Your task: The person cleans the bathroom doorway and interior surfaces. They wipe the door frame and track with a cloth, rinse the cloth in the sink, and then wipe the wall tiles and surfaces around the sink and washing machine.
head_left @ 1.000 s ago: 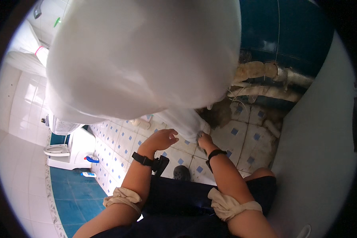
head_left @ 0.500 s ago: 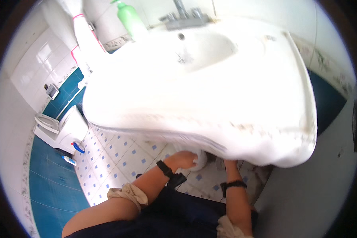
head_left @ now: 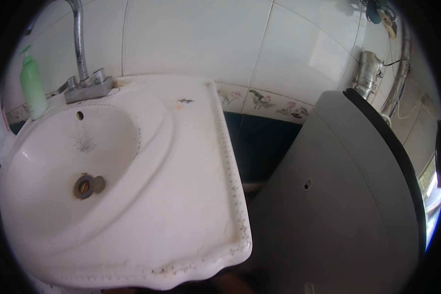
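Observation:
The white washbasin [head_left: 196, 196] fills the left and middle of the view, its scalloped front rim at the lower edge. Below this rim, a dim skin-toned patch [head_left: 230, 283] shows in the shadow, probably part of one of my arms. Both my hands are out of sight, so whatever they touch is hidden. In the bowl, a round stopper [head_left: 99, 184] lies beside the drain hole [head_left: 83, 186]. The metal tap [head_left: 88, 90] rises at the back left, near a green pump bottle [head_left: 33, 87].
A tall grey panel [head_left: 333, 196] with a black top edge stands close to the basin's right side. A narrow dark gap [head_left: 257, 147] lies between them. White wall tiles [head_left: 191, 39] rise behind, and a silvery pipe [head_left: 368, 73] stands at the back right.
The view has swung right and closer to the basin. Both hands, seen earlier low under its front edge, with the left at a white rounded thing, have gone from sight.

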The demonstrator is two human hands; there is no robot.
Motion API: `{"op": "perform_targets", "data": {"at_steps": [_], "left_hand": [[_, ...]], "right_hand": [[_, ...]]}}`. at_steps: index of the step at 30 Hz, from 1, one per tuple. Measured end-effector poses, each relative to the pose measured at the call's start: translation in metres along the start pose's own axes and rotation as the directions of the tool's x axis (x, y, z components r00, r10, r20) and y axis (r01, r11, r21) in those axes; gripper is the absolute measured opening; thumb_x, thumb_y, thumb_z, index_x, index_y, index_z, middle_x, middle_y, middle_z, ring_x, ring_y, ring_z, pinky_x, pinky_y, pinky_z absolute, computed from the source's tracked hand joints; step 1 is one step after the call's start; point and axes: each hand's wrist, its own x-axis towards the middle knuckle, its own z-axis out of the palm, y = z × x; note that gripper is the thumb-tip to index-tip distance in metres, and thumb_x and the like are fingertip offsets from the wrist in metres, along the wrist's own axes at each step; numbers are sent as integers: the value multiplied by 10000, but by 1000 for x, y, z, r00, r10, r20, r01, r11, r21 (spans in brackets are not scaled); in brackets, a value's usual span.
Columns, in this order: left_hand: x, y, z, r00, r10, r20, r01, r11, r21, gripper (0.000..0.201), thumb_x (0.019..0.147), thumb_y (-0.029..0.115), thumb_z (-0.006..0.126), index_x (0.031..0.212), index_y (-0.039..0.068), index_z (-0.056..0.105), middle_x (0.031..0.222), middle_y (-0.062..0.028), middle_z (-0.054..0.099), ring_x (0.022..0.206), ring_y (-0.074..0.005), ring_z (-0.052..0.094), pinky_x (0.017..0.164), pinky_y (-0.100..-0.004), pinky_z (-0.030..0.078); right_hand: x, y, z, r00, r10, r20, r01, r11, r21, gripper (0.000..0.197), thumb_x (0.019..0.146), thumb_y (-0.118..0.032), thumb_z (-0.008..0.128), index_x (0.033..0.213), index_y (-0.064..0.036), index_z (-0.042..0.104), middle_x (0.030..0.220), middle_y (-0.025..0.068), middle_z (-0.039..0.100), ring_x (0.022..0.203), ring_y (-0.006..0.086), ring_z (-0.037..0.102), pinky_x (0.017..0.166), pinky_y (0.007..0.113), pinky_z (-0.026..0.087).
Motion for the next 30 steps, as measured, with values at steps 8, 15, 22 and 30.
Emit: {"op": "perform_targets", "data": {"at_steps": [8, 15, 22, 30], "left_hand": [[2, 18, 7, 999, 53, 13, -52, 998, -47, 363, 840, 330, 587, 1039, 27, 577, 979, -177, 624, 912, -351, 589, 790, -403, 467], [-5, 26, 9, 997, 57, 59, -51, 994, -98, 343, 845, 321, 592, 1012, 21, 572, 930, -180, 631, 869, -355, 599, 754, -396, 478], [-56, 54, 20, 990, 50, 131, -30, 988, -151, 326, 850, 312, 598, 984, 16, 567, 882, -183, 638, 825, -358, 609, 717, -389, 488], [-168, 98, 10, 955, 129, 267, -50, 957, -285, 310, 855, 301, 603, 953, 9, 561, 826, -186, 647, 776, -361, 621, 674, -380, 500]], "right_hand": [[-33, -22, -13, 996, 36, -87, -34, 999, 30, 450, 889, -273, 501, 1246, 0, 488, 1156, 152, 576, 1028, 286, 556, 905, 373, 439], [-50, -36, -2, 981, 139, -138, -125, 986, 110, 459, 878, -263, 519, 1249, 4, 484, 1143, 140, 584, 1017, 273, 560, 904, 361, 438], [-89, -46, 4, 937, 316, -147, -277, 931, 238, 469, 867, -254, 537, 1252, 8, 479, 1131, 128, 592, 1006, 260, 565, 904, 350, 438], [-178, -66, 38, 876, 9, -482, -128, 968, -214, 324, 888, -201, 548, 1136, 6, 531, 1086, 100, 611, 948, 202, 587, 845, 323, 452]]}}
